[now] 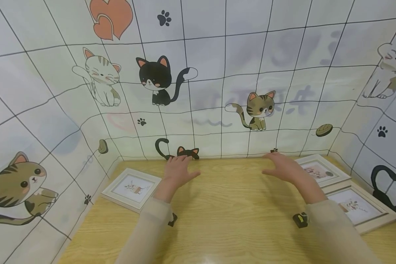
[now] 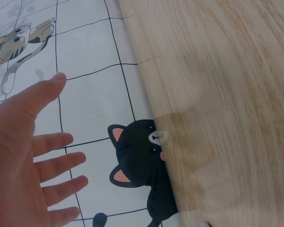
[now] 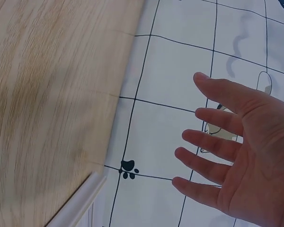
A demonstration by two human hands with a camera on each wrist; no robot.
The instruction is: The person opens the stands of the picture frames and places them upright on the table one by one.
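My left hand [image 1: 178,171] is held over the back left of the wooden table [image 1: 224,212], fingers spread and nothing in them. Nearest to it is a white picture frame [image 1: 132,187] with a potted plant print, lying flat and partly covered by the forearm. Over the back right, my right hand [image 1: 285,169] hovers with its fingers apart, also holding nothing. Beside that arm lie a white frame [image 1: 333,177] with a pinkish picture and a cream frame [image 1: 387,216] with a plant print; the forearm and sleeve hide parts of both.
A white wall covering [image 1: 211,91] with a black grid and cartoon cats rises behind the table and along both sides. Small dark wrist devices show at the left cuff [image 1: 173,219] and at the right cuff [image 1: 300,220].
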